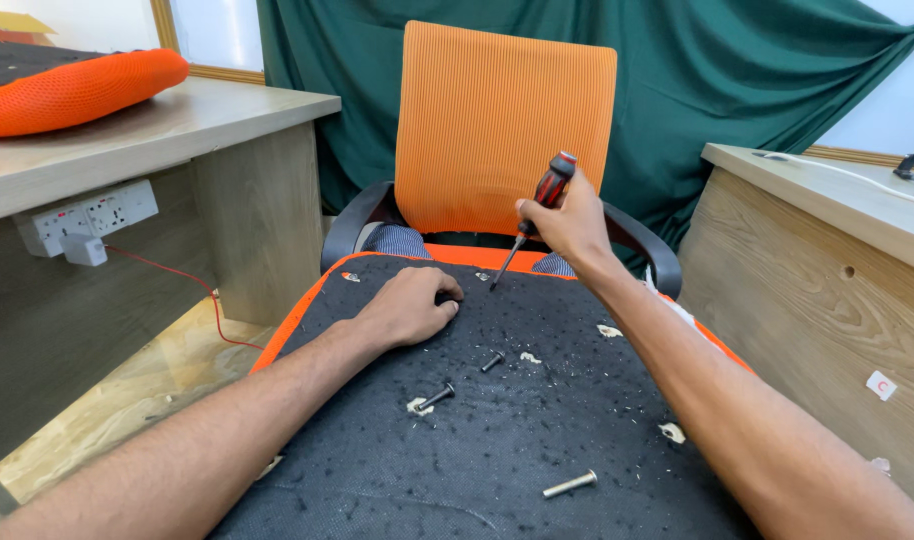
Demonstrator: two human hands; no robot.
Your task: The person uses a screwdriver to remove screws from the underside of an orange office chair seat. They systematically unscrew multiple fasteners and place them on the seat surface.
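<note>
Under your left hand the seat underside is a matt black fabric, rough and flecked with pale crumbs of foam, edged in orange mesh cloth. The chair back is ribbed orange woven mesh, matt throughout. Your right hand closes its fingers on a screwdriver with a glossy red-and-black plastic handle and a dark metal shaft. The loose bolts look metal: one bright and silvery, two dark and dull. The armrests are smooth black plastic with a slight sheen. Each desk shows grey wood-grain laminate, and the curtain is soft green cloth.
</note>
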